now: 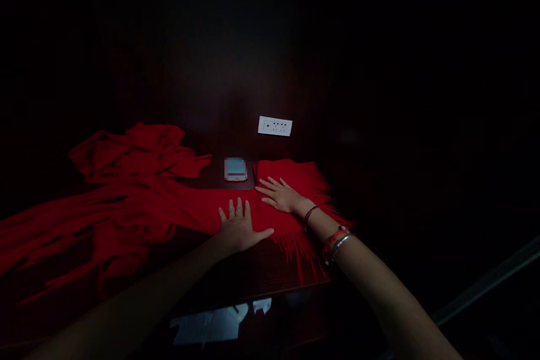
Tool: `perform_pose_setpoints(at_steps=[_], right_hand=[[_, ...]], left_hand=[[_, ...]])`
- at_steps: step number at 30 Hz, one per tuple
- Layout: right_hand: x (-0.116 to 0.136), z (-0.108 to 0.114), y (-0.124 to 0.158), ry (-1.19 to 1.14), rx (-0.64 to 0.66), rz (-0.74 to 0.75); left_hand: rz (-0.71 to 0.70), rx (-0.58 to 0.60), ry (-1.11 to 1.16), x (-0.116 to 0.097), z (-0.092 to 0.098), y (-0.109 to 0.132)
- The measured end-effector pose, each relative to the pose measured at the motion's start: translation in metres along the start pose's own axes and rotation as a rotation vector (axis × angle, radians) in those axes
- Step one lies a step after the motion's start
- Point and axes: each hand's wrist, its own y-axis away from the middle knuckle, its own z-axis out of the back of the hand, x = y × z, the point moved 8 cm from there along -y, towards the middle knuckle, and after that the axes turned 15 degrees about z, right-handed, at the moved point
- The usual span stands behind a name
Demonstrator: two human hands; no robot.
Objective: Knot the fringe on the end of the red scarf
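Note:
A red fringed scarf (194,199) lies across a dark wooden tabletop. Its right part is spread fairly flat, with tassels hanging toward the front edge. My left hand (238,230) rests on the near side of the cloth, palm down with fingers spread. To the right and a little farther back, my right hand (282,196) lies flat on the scarf, fingers apart, by a part that looks folded or layered. On the left the red cloth is bunched and wrinkled. Whether it is all one piece, I cannot tell.
Behind the scarf lies a small pale blue, blurred object (235,169). A white power socket (275,126) is set in the dark wall. Below the table's front edge (287,291) are pale papers (206,326). A crumpled red heap (139,149) sits at the back left. Much of the surroundings is dark.

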Motion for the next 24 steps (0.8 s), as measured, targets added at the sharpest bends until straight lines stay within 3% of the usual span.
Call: perform_pose_setpoints(at_steps=[3, 6, 10, 15, 19, 22, 24], right_hand=[[-0.032, 0.001, -0.003, 0.023, 0.025, -0.12], [-0.06, 0.015, 0.006, 0.015, -0.01, -0.256], [-0.05, 0.033, 0.018, -0.07, -0.136, -0.233], [-0.027, -0.005, 0.03, -0.225, 0.071, -0.159], [-0.061, -0.024, 0.054, -0.237, 0.147, -0.374], [-0.086, -0.015, 0.074, -0.224, 0.139, -0.552], [-0.085, 0.0, 0.078, -0.224, 0.056, -0.564]], left_hand=[[0.014, 0.005, 0.002, 0.001, 0.0, 0.001], [0.012, 0.002, 0.002, 0.001, 0.001, 0.001], [0.012, 0.006, 0.003, 0.0, 0.0, 0.0], [0.013, 0.028, -0.001, 0.0, 0.0, 0.0], [0.026, 0.046, 0.0, 0.001, 0.0, 0.0], [0.022, 0.039, 0.008, 0.001, 0.0, -0.001], [0.016, 0.031, 0.014, 0.001, 0.0, -0.002]])
